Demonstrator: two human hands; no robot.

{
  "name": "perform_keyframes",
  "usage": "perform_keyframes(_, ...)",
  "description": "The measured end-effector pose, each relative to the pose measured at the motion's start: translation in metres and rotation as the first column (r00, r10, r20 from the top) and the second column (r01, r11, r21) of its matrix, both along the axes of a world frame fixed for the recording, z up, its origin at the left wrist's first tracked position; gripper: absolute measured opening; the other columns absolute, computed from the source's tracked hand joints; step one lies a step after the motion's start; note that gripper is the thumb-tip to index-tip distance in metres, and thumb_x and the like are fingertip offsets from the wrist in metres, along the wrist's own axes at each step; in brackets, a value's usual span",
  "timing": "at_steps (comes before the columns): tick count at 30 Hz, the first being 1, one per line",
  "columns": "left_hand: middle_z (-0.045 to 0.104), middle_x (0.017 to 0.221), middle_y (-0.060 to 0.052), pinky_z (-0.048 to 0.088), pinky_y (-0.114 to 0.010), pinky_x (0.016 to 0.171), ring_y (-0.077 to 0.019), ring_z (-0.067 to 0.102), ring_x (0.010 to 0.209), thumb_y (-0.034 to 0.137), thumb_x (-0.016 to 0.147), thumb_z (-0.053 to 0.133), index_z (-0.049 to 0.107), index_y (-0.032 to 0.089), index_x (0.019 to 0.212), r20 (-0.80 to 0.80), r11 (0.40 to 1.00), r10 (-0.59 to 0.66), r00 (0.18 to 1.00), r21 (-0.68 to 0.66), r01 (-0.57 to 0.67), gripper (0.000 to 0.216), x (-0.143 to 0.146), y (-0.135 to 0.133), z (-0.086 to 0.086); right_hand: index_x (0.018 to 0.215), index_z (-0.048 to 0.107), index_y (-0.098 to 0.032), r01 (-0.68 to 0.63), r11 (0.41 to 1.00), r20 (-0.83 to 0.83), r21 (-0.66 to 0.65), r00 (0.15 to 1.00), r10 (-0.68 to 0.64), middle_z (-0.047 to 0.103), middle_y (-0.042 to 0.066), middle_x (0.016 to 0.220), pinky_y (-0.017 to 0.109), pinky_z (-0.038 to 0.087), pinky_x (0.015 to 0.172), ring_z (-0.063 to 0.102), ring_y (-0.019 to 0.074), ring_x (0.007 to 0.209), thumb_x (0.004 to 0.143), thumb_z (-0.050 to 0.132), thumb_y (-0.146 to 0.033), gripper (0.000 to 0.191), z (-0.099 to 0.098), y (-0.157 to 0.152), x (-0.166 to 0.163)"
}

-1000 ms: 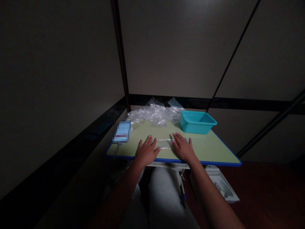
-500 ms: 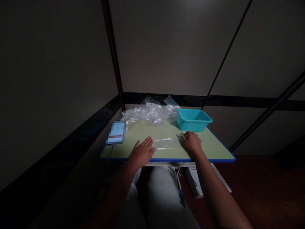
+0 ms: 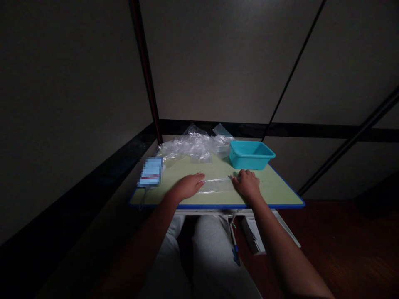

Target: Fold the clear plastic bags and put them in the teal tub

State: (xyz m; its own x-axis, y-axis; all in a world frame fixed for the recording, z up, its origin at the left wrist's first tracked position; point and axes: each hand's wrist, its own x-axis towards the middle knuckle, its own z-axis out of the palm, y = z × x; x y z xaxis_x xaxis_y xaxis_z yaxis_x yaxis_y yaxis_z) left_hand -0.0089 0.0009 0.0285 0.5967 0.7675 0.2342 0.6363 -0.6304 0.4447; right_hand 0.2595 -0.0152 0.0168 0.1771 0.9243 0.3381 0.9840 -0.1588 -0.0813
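Observation:
A flat clear plastic bag point(image 3: 218, 185) lies on the green table point(image 3: 274, 191) near its front edge. My left hand point(image 3: 188, 185) rests on the bag's left end with the fingers together, pointing right. Over the bag's right end, my right hand point(image 3: 247, 183) has its fingers curled and seems to pinch that edge. The room is dim, so the fingertips are hard to make out.
A teal plastic tub point(image 3: 251, 154) stands at the back right of the table. A heap of clear plastic bags point(image 3: 196, 147) lies at the back. A small blue and white item point(image 3: 150, 172), blurred out, sits at the left edge. A white tray point(image 3: 254, 238) is under the table.
My right hand slid right from the bag's middle to its right end and curled its fingers. My left hand turned so its fingers point right along the bag. The view shifted slightly.

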Motion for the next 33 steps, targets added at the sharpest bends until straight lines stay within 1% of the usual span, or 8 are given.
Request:
perform_keyframes(4, 0.048, 0.135, -0.007, 0.031, -0.030, 0.109, -0.0175, 0.044, 0.127, 0.038, 0.093, 0.034, 0.052, 0.013, 0.129, 0.018, 0.997, -0.031, 0.999, -0.065, 0.033, 0.047, -0.004, 0.003, 0.007, 0.097, 0.053, -0.016, 0.012, 1.000, -0.006, -0.015, 1.000, -0.012, 0.057, 0.014, 0.103, 0.038, 0.036, 0.077, 0.047, 0.0295, 0.101, 0.087, 0.045, -0.048, 0.034, 0.000, 0.000, -0.001)
perform_keyframes(7, 0.049, 0.135, -0.004, 0.033, -0.031, 0.108, -0.0181, 0.046, 0.125, 0.041, 0.092, 0.036, 0.051, 0.015, 0.129, 0.080, 0.989, -0.054, 0.995, -0.136, 0.065, 0.048, -0.009, 0.003, 0.009, 0.101, 0.052, -0.017, 0.014, 1.000, 0.001, -0.009, 1.000, -0.014, 0.056, 0.015, 0.105, 0.038, 0.036, 0.078, 0.047, 0.0295, 0.102, 0.086, 0.047, -0.049, 0.036, -0.002, 0.001, -0.001)
perform_keyframes(11, 0.044, 0.139, -0.003, 0.029, -0.034, 0.110, -0.0184, 0.043, 0.128, 0.043, 0.093, 0.037, 0.048, 0.017, 0.132, 0.211, 0.970, -0.084, 0.974, -0.206, 0.128, 0.049, -0.013, 0.000, 0.000, 0.100, 0.053, -0.019, -0.020, 0.999, 0.012, -0.027, 1.000, 0.020, 0.055, 0.013, 0.106, 0.039, 0.035, 0.079, 0.045, 0.0291, 0.103, 0.087, 0.046, -0.049, 0.034, -0.003, 0.002, -0.001)
perform_keyframes(14, 0.041, 0.141, -0.002, 0.031, -0.034, 0.109, -0.0177, 0.042, 0.128, 0.040, 0.094, 0.036, 0.042, 0.021, 0.136, 0.188, 0.982, -0.116, 0.975, -0.127, 0.141, 0.047, -0.013, -0.005, -0.012, 0.098, 0.054, -0.019, -0.032, 0.999, 0.008, -0.043, 0.999, 0.033, 0.054, 0.014, 0.106, 0.039, 0.035, 0.079, 0.045, 0.0289, 0.104, 0.087, 0.045, -0.049, 0.034, -0.003, 0.002, 0.001)
perform_keyframes(19, 0.041, 0.142, 0.001, 0.027, -0.032, 0.111, -0.0153, 0.034, 0.133, 0.037, 0.095, 0.037, 0.046, 0.026, 0.133, -0.016, 0.972, -0.227, 0.974, 0.049, 0.228, 0.041, -0.013, -0.016, -0.018, 0.095, 0.056, -0.018, -0.051, 0.997, 0.012, -0.062, 0.999, 0.052, 0.055, 0.014, 0.106, 0.039, 0.037, 0.077, 0.046, 0.0283, 0.101, 0.087, 0.045, -0.050, 0.035, -0.002, 0.004, 0.004)
perform_keyframes(24, 0.031, 0.147, 0.004, 0.025, -0.032, 0.111, -0.0155, 0.028, 0.136, 0.037, 0.096, 0.034, 0.044, 0.033, 0.134, -0.143, 0.960, -0.256, 0.956, 0.081, 0.270, 0.039, -0.011, -0.021, -0.008, 0.095, 0.058, -0.017, -0.068, 0.992, -0.006, -0.109, 0.998, 0.068, 0.055, 0.014, 0.106, 0.039, 0.037, 0.078, 0.046, 0.0280, 0.101, 0.088, 0.045, -0.047, 0.033, 0.000, 0.006, 0.005)
perform_keyframes(30, 0.035, 0.145, 0.005, 0.025, -0.033, 0.111, -0.0156, 0.028, 0.137, 0.037, 0.097, 0.032, 0.042, 0.035, 0.135, -0.182, 0.959, -0.241, 0.953, 0.104, 0.262, 0.040, -0.010, -0.026, -0.004, 0.090, 0.060, -0.017, -0.080, 0.988, -0.120, -0.135, 0.991, 0.064, 0.058, 0.014, 0.107, 0.036, 0.037, 0.078, 0.047, 0.0284, 0.105, 0.087, 0.050, -0.042, 0.027, 0.005, 0.010, 0.006)
perform_keyframes(33, 0.036, 0.145, 0.005, 0.025, -0.033, 0.111, -0.0155, 0.029, 0.136, 0.037, 0.097, 0.032, 0.043, 0.034, 0.135, -0.175, 0.960, -0.236, 0.956, 0.112, 0.258, 0.040, -0.010, -0.027, -0.005, 0.090, 0.061, -0.017, -0.091, 0.984, -0.176, -0.152, 0.982, 0.063, 0.064, 0.013, 0.098, 0.031, 0.037, 0.071, 0.054, 0.0249, 0.094, 0.089, 0.046, -0.043, 0.031, 0.008, 0.015, 0.009)
